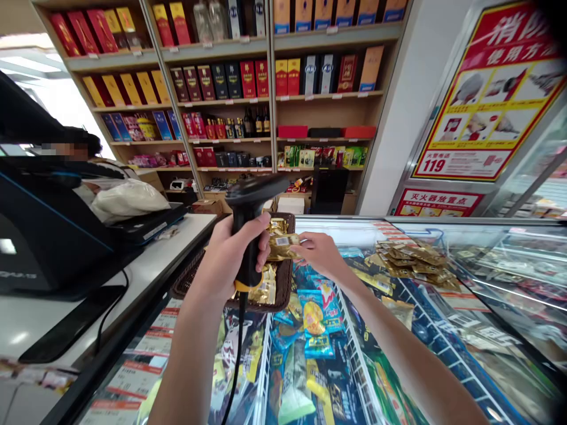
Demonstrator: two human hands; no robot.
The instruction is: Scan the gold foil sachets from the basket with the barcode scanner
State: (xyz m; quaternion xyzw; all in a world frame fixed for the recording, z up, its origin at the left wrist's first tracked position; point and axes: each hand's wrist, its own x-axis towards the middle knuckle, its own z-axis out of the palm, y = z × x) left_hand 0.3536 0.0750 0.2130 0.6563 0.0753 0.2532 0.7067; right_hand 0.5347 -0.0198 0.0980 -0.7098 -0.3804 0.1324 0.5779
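Observation:
My left hand [239, 248] is wrapped round the handle of a black barcode scanner [254, 192], its head upright and its cord hanging down. In my right hand [316, 252] a gold foil packet [281, 247] is pinched by its right end, with a white barcode label facing up. The packet is held over a dark brown woven basket [282, 295], just right of the scanner. More gold packets [267, 284] lie inside that basket, partly hidden by my left hand and the scanner.
Beneath the basket, a glass-topped freezer [349, 330] holds wire-divided packaged goods. A pile of gold packets [411, 260] lies on the glass at right. At left, a counter [195, 233] carries a black register [39, 236], and a person [106, 168] is behind it. Shelves [225, 103] of boxes stand behind.

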